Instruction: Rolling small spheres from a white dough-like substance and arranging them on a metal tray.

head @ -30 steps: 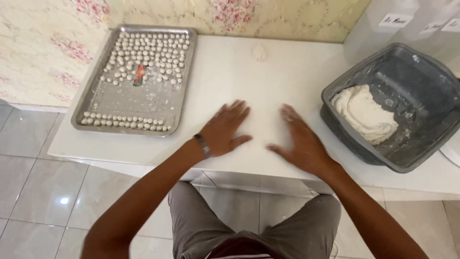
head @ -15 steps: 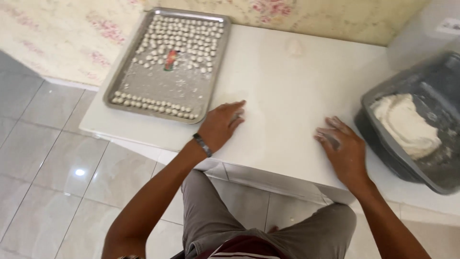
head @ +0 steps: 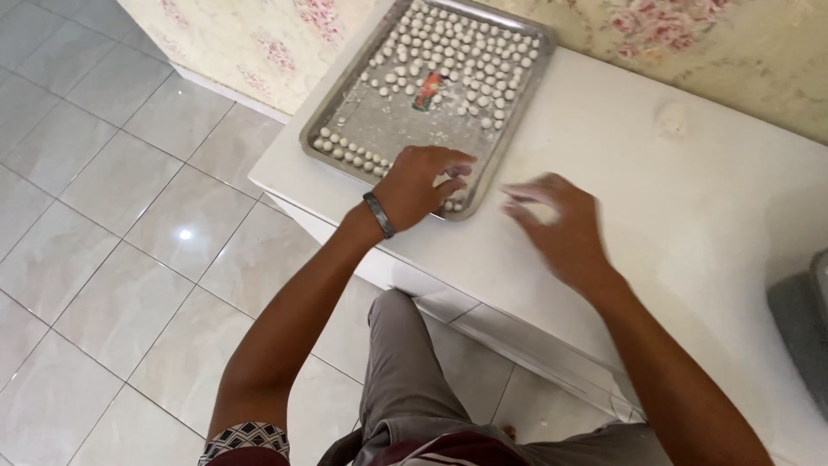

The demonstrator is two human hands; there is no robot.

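Observation:
A metal tray (head: pixel 509 129) lies at the left end of the white table (head: pixel 690 198), covered with several small white dough balls (head: pixel 470 52). My left hand (head: pixel 421 184), with a dark band on its wrist, hovers over the tray's near right corner, fingers curled over the front row of balls; whether it holds one is hidden. My right hand (head: pixel 561 224) is blurred just right of the tray, above the table, fingers spread and holding nothing. A small red and green object (head: pixel 429 91) lies among the balls.
A small lump of dough (head: pixel 671 119) sits near the flowered wall at the back. A dark grey tub's edge (head: pixel 798 315) shows at the far right. Tiled floor lies to the left and below the table edge.
Both hands have moved left from the middle of the table to the tray's near corner. The view has swung left, so the tub of dough is almost out of sight.

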